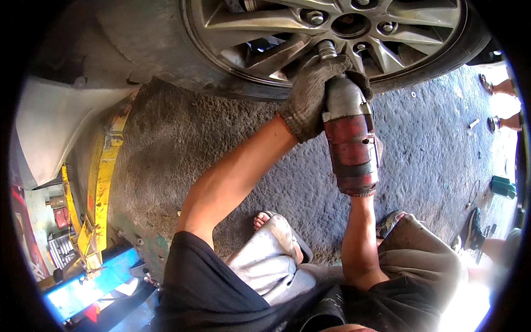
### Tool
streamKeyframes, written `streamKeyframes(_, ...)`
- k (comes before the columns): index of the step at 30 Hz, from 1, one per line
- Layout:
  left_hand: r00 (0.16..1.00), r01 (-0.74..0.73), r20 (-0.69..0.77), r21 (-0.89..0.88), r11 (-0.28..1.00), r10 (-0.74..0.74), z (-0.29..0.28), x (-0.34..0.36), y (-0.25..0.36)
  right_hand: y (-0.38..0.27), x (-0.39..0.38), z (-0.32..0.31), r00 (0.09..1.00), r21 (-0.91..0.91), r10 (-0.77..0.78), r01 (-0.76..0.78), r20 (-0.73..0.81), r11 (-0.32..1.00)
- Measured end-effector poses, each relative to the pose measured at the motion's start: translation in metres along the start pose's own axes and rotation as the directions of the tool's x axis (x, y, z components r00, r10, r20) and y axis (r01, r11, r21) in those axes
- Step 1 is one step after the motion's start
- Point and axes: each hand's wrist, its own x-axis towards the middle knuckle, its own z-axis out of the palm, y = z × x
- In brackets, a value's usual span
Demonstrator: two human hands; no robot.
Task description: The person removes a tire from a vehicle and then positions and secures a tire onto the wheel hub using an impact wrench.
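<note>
A red and silver impact wrench (350, 144) points away from me, its socket (326, 49) over a lug position on the alloy wheel (287, 21). My left hand (316, 91), in a dirty knit glove, is wrapped around the front of the tool, just behind the socket. Behind and below the red body is my right hand (362, 193); only its glove cuff and a little of its side show, and its fingers are hidden at the handle. Other lug nuts (315, 17) sit around the wheel's centre hole. The black tyre (243, 88) surrounds the rim.
Car bodywork (61, 122) hangs at the left, beside a yellow metal lift arm (102, 188). A blue beam (94, 282) lies at the lower left. Rough dark floor (232, 138) spreads under the wheel. Other people's feet (495, 123) and a green object (503, 187) are at the right.
</note>
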Motion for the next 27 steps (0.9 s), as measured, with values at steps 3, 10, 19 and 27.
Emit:
streamKeyframes(3, 1.000, 0.010, 0.006, 0.053, 0.999, -0.011, -0.003, 0.005, -0.005, 0.005, -0.008, 0.003, 1.000, -0.079, -0.015, 0.014, -0.004, 0.997)
streamKeyframes(10, 0.989, 0.101, -0.117, 0.094, 0.990, -0.090, 0.012, 0.004, 0.014, 0.003, 0.003, 0.018, 0.999, 0.203, 0.021, -0.029, 0.044, 0.979)
streamKeyframes(19, 0.996, 0.033, -0.089, 0.145, 0.989, -0.020, 0.001, 0.010, 0.007, 0.016, -0.008, 0.024, 0.989, 0.359, 0.119, -0.143, 0.088, 0.922)
streamKeyframes(27, 0.986, -0.144, 0.036, 0.681, 0.718, 0.163, 0.046, -0.029, 0.004, -0.053, -0.010, 0.009, 0.993, 0.484, -0.105, 0.062, 0.062, 0.873)
